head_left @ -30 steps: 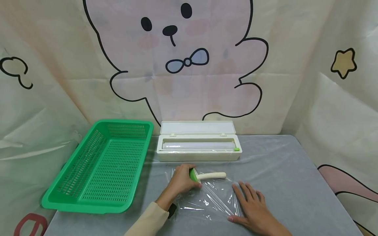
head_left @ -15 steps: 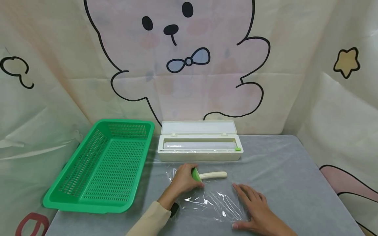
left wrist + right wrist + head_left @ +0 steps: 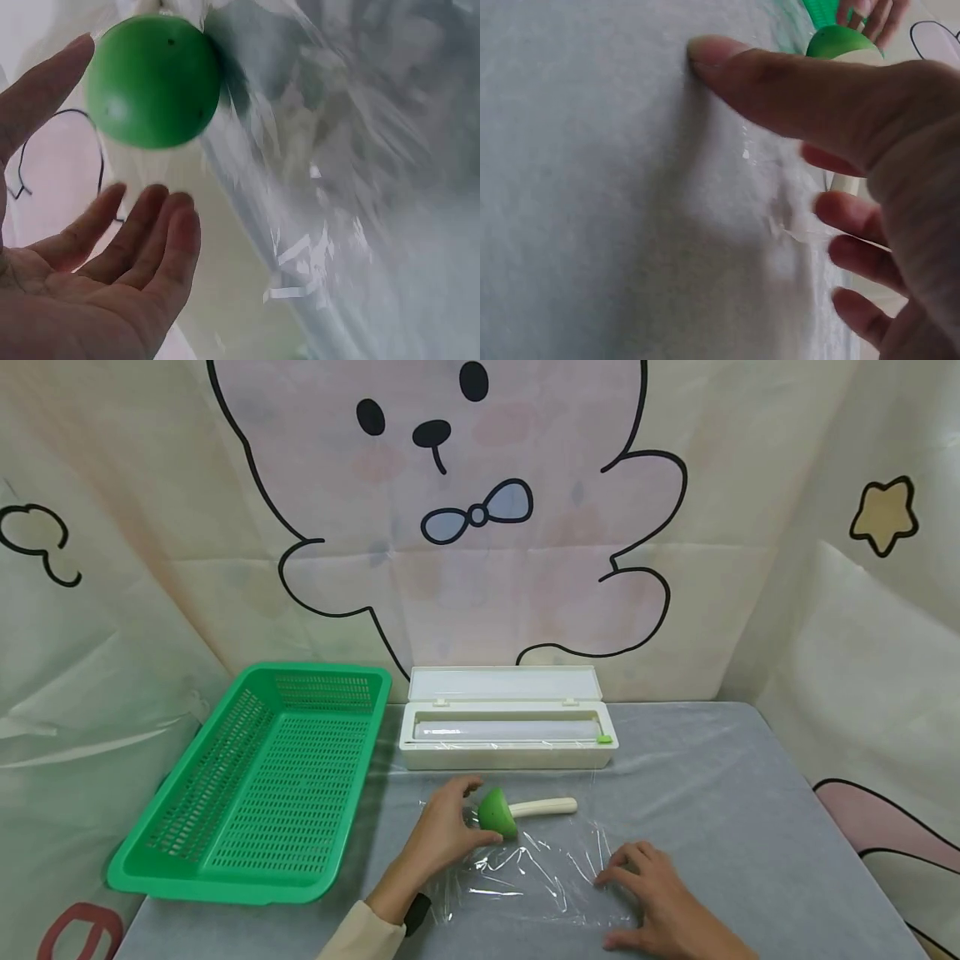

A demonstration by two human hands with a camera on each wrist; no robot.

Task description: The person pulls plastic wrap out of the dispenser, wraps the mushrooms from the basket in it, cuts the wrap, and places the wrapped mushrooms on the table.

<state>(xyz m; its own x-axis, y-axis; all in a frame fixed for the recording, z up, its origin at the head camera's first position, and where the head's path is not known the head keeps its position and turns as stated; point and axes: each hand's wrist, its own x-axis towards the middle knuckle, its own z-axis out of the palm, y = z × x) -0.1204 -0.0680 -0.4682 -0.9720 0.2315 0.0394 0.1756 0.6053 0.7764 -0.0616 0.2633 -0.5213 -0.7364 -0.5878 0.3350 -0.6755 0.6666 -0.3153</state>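
Note:
A toy mushroom with a green, dark-dotted cap (image 3: pixel 497 814) and a long white stem lies on its side on a sheet of clear cling film (image 3: pixel 525 877). My left hand (image 3: pixel 444 827) is spread around the cap end, thumb toward the front and fingers toward the back. In the left wrist view the rounded green cap (image 3: pixel 154 82) shows a gap from the fingers (image 3: pixel 180 232). Beside the film's right edge is my right hand (image 3: pixel 651 893), fingers bent and apart from the thumb, holding nothing. The right wrist view shows its thumb (image 3: pixel 780 82) over the grey cloth.
A white cling film dispenser (image 3: pixel 510 758) with its lid raised stands behind the mushroom, a small green slider at its right end. To the left lies a green perforated basket (image 3: pixel 232 893). Grey cloth (image 3: pixel 712 793) covers the table, and a printed curtain hangs behind.
My left hand has let go of the mushroom cap and drawn back left. My right hand has moved slightly right and its fingers have bent; the film's wrinkles in front have shifted.

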